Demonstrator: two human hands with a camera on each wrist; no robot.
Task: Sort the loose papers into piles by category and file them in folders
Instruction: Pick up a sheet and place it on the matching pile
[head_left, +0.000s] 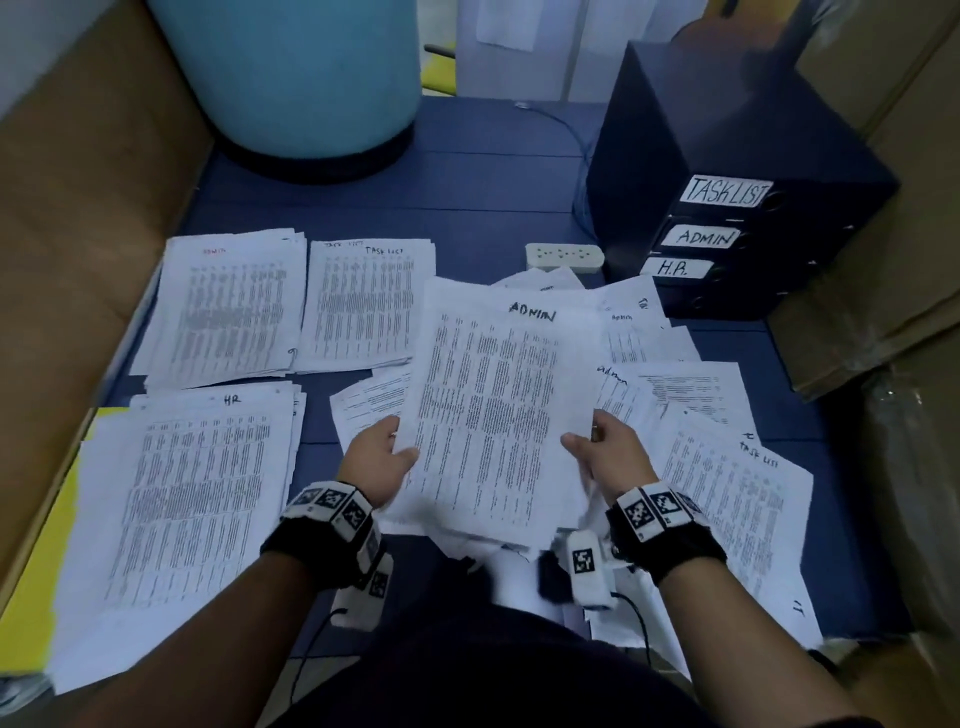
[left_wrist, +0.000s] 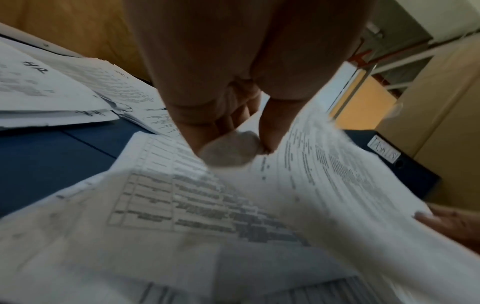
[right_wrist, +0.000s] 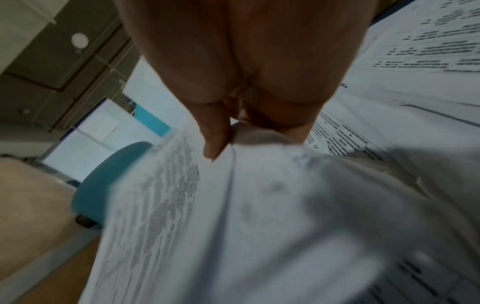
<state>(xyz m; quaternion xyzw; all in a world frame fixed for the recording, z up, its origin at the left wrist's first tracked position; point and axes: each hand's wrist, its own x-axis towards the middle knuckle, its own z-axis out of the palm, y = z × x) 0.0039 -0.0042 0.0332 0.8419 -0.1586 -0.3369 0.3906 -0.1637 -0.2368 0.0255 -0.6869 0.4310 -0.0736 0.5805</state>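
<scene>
While both hands are raised over the counter (head_left: 467, 171), a sheaf of papers (head_left: 493, 405) is held between them, its top sheet headed "ADMIN" in black marker. Left hand (head_left: 382, 460) grips the sheaf's left edge, thumb on top and fingers beneath; the left wrist view shows the thumb (left_wrist: 272, 123) pinching down on the printed face. Right hand (head_left: 608, 452) grips the right edge likewise, thumb pressed on the sheet. The sheets are thin, white, rectangular, densely printed in columns; the lower edge of the sheaf is ragged and uneven.

The counter surface is dark blue, smooth and panelled. Places below are given relative to the held sheaf.
- Far left, upper: a squared pile headed in red (head_left: 228, 306); the heading is too small to read with certainty.
- Just left, upper: a pile headed "TASK LIST" (head_left: 366, 304).
- Left, lower: a larger pile headed "HR" (head_left: 192, 499), lying over a yellow sheet or folder (head_left: 52, 561).
- Right and beneath: loose sheets (head_left: 727, 467), overlapping and fanned, some marked "ADMIN", one "TASK LIST".
- Upper right: three dark binders (head_left: 737, 234) stacked flat, spines bearing white labels "TASKLIST", "ADMIN", "H.R.".
- Just above, beside the binders: a white plastic power strip (head_left: 563, 257).
- Far upper left: a pale blue cylindrical drum (head_left: 291, 73) on a dark base.
- Brown cardboard (head_left: 78, 208) bounds the counter on the left.
</scene>
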